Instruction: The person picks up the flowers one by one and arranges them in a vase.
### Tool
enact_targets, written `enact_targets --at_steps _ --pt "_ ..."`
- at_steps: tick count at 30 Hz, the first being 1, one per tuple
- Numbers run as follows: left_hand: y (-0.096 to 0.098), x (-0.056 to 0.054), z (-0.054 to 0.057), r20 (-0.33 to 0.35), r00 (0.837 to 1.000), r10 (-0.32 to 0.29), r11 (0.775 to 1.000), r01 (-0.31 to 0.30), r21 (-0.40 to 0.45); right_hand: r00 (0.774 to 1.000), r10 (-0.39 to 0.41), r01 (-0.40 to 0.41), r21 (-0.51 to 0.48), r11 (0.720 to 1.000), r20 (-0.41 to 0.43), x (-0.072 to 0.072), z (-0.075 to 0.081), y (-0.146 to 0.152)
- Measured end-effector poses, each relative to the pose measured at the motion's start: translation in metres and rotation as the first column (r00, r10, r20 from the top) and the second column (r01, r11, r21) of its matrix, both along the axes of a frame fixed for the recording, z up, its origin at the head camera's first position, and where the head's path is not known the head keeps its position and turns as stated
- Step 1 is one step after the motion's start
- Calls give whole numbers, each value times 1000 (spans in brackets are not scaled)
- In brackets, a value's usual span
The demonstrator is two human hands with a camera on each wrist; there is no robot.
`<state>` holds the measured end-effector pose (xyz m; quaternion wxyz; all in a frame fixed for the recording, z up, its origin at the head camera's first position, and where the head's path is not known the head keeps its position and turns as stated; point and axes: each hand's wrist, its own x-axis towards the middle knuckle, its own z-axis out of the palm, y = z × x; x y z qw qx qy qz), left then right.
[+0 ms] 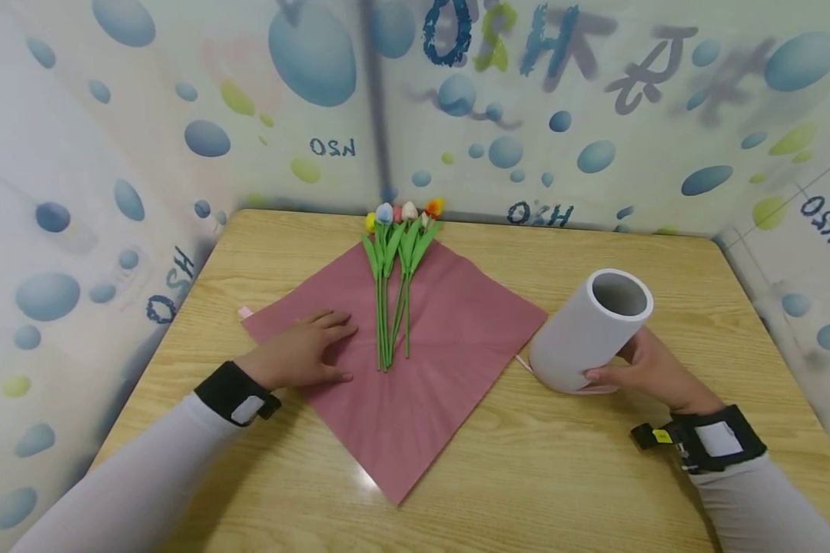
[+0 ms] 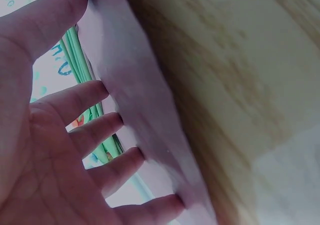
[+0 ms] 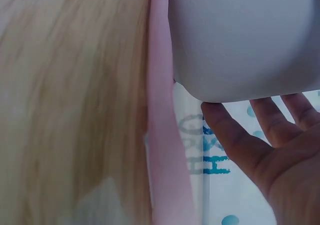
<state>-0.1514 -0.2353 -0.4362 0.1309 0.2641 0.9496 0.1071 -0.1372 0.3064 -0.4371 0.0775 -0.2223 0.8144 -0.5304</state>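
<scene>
My left hand [image 1: 300, 349] rests with spread fingers on the left part of a dusky-pink sheet of wrapping paper [image 1: 429, 430]. In the left wrist view its fingertips [image 2: 132, 157] touch the paper's surface. Just right of that hand, several artificial tulips [image 1: 392, 284] lie on the sheet, green stems toward me and coloured heads at its far corner. My right hand [image 1: 646, 372] holds a white cylindrical vase [image 1: 574, 338] low on its right side, thumb at the front and other fingers partly hidden behind it. The vase's round mouth faces up.
A pale pink ribbon [image 3: 162, 105] runs along the wooden table [image 1: 526, 476] by the vase's base. Another pink end [image 1: 245, 312] pokes out at the sheet's left corner. Patterned walls [image 1: 422, 138] stand behind the table and at both sides.
</scene>
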Motion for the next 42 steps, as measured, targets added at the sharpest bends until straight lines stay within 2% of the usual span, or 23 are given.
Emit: enact_targets --at_steps 9,22,25,27,30,33,35,38,42 --pt "-3 -2 2 12 1000 -5 1000 5 11 1000 13 -13 21 1000 6 -1 -3 -5" --pt "-8 -6 6 26 1000 -13 1000 13 1 1000 11 -11 0 1000 25 -3 -4 -7" --pt "-5 -11 8 34 999 -5 1000 5 -9 1000 8 -8 0 1000 27 -3 -5 -7" --pt "0 -16 13 44 999 20 1000 -20 0 1000 7 -7 0 1000 30 -4 -5 -6" --pt "12 -28 22 8 998 59 997 -59 47 1000 7 -7 -2 1000 30 -4 -5 -5" --pt "30 -41 34 -56 989 135 981 -125 149 999 11 -11 -7 1000 30 -4 -4 -6" --pt "43 -48 38 -87 976 198 962 -177 206 999 11 -11 -10 1000 30 -4 -4 -6" --pt "62 -60 39 -58 960 275 927 -248 280 999 10 -10 -14 1000 30 -3 -5 -6" --pt "84 -72 33 41 943 331 891 -327 317 999 15 -15 -13 1000 31 -4 -6 -7"
